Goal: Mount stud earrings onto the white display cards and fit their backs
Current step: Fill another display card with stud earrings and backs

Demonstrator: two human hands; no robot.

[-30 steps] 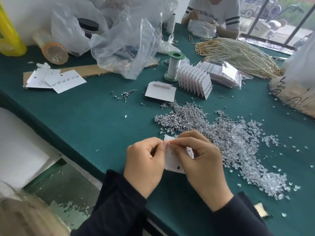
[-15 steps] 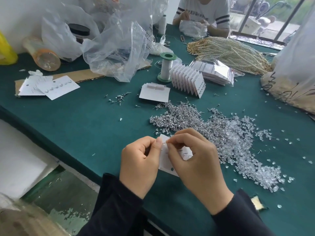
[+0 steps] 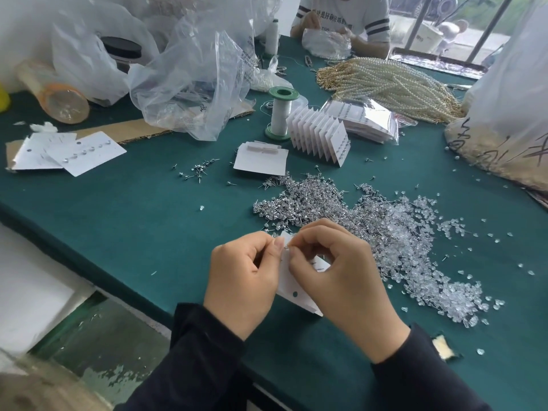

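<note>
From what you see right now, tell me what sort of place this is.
Likely a small jewellery-packing workshop: a heap of stud earrings and clear backs on a green table, stacked display cards, bundled pearl strands.

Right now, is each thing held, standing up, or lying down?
White card, held up by both hands.
Left hand, pinching the card's edge.
Right hand, pinching the card's top.
Studs, heaped loose.
Clear backs, heaped loose.
Green spool, standing upright.
Orange jar, lying on its side.
</note>
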